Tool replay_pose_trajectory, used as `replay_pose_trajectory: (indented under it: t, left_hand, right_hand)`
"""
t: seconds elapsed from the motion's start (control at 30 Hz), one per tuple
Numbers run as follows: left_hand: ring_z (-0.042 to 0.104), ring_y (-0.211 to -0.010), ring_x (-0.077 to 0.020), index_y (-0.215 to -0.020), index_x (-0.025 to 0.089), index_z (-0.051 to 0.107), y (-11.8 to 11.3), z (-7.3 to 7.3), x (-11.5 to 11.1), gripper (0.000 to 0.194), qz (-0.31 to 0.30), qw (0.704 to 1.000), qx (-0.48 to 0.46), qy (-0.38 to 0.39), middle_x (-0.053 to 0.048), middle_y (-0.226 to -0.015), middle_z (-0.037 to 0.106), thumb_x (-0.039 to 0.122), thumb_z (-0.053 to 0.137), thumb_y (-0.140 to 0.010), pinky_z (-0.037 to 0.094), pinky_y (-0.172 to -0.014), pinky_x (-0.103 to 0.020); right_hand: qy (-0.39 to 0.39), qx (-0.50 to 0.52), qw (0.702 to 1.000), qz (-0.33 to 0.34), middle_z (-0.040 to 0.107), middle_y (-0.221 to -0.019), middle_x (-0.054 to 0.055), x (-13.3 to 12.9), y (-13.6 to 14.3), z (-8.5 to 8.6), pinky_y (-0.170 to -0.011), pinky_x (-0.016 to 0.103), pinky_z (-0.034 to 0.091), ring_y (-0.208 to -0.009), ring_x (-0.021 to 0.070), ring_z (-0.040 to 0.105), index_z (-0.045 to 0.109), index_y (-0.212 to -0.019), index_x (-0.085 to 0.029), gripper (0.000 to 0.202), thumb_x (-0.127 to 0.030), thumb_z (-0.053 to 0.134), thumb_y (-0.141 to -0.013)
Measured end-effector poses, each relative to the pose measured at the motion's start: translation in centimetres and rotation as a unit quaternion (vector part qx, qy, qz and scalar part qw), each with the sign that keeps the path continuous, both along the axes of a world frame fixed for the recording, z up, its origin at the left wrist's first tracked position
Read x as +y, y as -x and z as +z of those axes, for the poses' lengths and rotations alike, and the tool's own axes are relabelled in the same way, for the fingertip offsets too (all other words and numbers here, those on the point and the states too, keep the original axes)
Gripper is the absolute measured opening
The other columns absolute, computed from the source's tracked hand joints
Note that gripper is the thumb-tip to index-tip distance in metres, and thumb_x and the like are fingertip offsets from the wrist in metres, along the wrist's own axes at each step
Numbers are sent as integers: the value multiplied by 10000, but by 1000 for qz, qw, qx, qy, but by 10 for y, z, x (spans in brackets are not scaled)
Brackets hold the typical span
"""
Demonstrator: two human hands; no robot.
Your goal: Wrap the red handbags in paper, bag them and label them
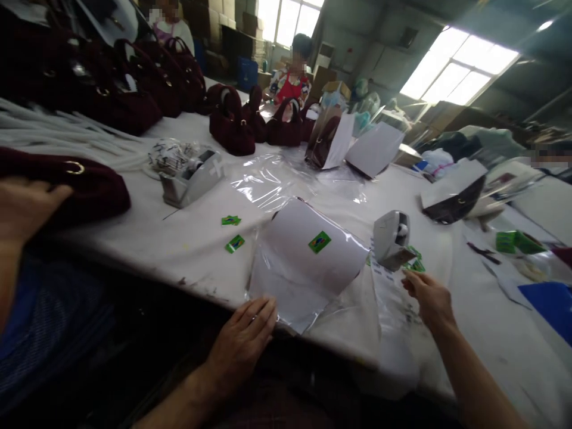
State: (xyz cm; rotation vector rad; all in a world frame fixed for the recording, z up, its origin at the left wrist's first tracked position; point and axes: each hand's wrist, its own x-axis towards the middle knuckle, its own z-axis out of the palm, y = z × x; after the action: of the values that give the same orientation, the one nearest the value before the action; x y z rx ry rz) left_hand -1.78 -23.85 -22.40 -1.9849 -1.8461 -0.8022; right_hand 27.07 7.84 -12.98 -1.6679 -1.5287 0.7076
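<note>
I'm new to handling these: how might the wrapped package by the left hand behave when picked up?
The package would probably feel slippery, since glossy clear film covers it. Its near end looks likely to flop, being wrinkled film. The white sheet may bend easily, since it already curves.

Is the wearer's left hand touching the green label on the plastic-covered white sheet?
Apart. The head view shows a stretch of the white sheet between the left hand and the green label.
</note>
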Motion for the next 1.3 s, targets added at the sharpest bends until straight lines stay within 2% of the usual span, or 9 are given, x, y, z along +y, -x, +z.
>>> replay_pose_trajectory:
  t: [0.13,0.23,0.3,0.37,0.6,0.77,0.9,1.1,1.3]
  left_hand:
    - [498,-1329,-219,-1276,129,612,-2,-5,-2,319,-6,1000,-13,16,-59,-1359,625,169,466,-995,407,-1131,-370]
    - [496,-1333,-226,-1280,122,605,-3,-5,-2,320,-7,1000,-15,19,-72,-1361,621,153,481,-987,413,-1127,-378]
    - [509,-1320,-229,-1273,120,608,-3,-5,-2,314,-4,1000,-14,11,-77,-1349,628,149,472,-992,419,-1116,-380]
    - [525,-1304,-234,-1260,119,616,-3,-6,-1,307,-3,1000,-13,-3,-75,-1327,641,147,455,-1000,421,-1106,-383]
    - [521,-1304,-233,-1263,108,618,-2,-12,-1,313,-13,1000,-19,-20,-87,-1351,624,174,436,-1016,407,-1108,-378]
    - [526,-1301,-226,-1257,117,621,-2,-11,-1,305,-12,1000,-22,-16,-90,-1354,625,183,447,-1015,412,-1104,-372]
    - [522,-1307,-222,-1277,122,607,-2,-12,-1,310,-9,1000,-15,-8,-87,-1369,616,183,464,-1009,407,-1107,-372]
    - [515,-1313,-232,-1290,121,600,-3,-15,-1,323,-11,1000,-19,-12,-83,-1370,616,191,454,-1011,408,-1100,-378]
    - [543,-1284,-222,-1290,121,600,-1,-10,-1,327,-8,1000,-22,-13,-76,-1332,643,174,442,-1009,437,-1077,-369]
  right_hand:
    - [31,39,975,214,651,-648,41,-81,59,19,-521,287,474,-570,163,568,744,-897,-177,405,-523,768,-689]
    - [112,47,915,385,622,-634,-13,-145,117,24,-520,271,461,-560,152,555,644,-1243,-192,511,-489,675,-828]
    - [143,39,880,450,609,-629,-48,-173,148,18,-537,261,452,-550,139,543,516,-1376,-196,563,-423,627,-873]
    - [145,23,865,479,600,-637,-64,-185,169,7,-570,258,452,-559,133,548,498,-1326,-193,485,-376,593,-887]
    - [65,-202,865,455,634,-696,-18,-178,189,-20,-650,282,409,-647,171,597,491,-907,-219,59,-255,530,-878]
    - [33,-348,833,429,678,-752,20,-176,197,-16,-616,283,334,-703,199,630,523,-869,-219,57,-249,555,-906]
    - [26,-439,809,391,712,-762,40,-177,198,-9,-576,296,264,-716,234,672,572,-877,-225,152,-366,608,-923]
    - [-9,-450,815,365,730,-746,29,-181,180,-7,-562,284,276,-705,238,694,607,-884,-236,200,-429,639,-922]
    - [33,-430,821,374,734,-740,26,-176,180,-8,-575,277,310,-725,234,693,634,-799,-235,238,-445,642,-911]
